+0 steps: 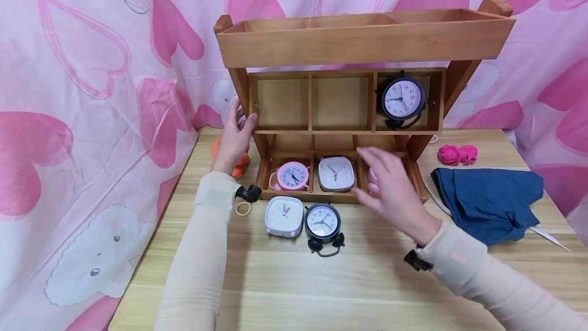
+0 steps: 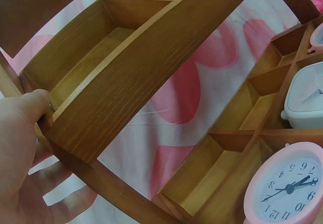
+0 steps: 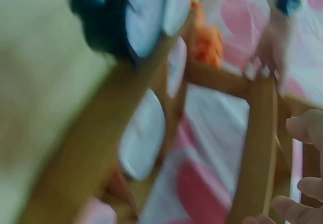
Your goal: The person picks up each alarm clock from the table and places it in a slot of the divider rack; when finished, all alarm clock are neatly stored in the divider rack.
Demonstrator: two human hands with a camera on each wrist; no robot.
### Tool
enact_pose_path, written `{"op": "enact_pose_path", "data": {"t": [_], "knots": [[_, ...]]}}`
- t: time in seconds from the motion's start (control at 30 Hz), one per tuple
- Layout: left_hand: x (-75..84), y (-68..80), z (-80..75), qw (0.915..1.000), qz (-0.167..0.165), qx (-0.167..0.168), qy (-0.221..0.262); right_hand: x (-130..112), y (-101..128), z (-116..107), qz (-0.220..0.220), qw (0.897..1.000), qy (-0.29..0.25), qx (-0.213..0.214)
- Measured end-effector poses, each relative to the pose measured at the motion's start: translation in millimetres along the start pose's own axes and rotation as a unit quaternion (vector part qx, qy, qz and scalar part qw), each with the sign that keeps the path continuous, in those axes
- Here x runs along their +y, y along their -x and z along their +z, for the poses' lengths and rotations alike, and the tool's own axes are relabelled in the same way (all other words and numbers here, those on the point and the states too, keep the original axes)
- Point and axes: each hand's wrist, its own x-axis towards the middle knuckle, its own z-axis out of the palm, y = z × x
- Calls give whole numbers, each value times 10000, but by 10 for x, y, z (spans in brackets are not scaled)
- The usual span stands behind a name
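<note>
While your left hand grips the wooden rack, your open, empty right hand hovers; three alarm clocks shelved, white clock and black clock remain

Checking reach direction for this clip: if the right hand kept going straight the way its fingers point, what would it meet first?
Probably the pink thing in the bottom-right compartment of the wooden shelf. The right hand hovers open just before it, blurred, so depth is uncertain.
</note>
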Motion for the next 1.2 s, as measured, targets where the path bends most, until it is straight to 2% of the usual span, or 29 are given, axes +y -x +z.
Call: {"op": "enact_pose_path", "data": {"t": [0.2, 0.43, 0.6, 0.83, 0.97, 1.2], "knots": [[-5, 6, -2, 10000, -39, -21, -48, -117, 344, 360, 132, 9951, -97, -970], [8, 16, 3, 10000, -19, -13, 84, -191, 578, 652, 368, 9867, -101, -1582], [203, 132, 1, 9999, -60, -58, 116, -211, 654, 800, 560, 9827, -236, -1752], [131, 69, 4, 9999, -110, -23, 90, -220, 660, 934, 807, 9794, -279, -1829], [282, 178, -1, 9997, -193, -80, 86, -206, 629, 988, 970, 9756, -260, -1952], [300, 194, 8, 9998, -156, -76, 61, -203, 600, 1042, 1146, 9697, -205, -2147]]}}
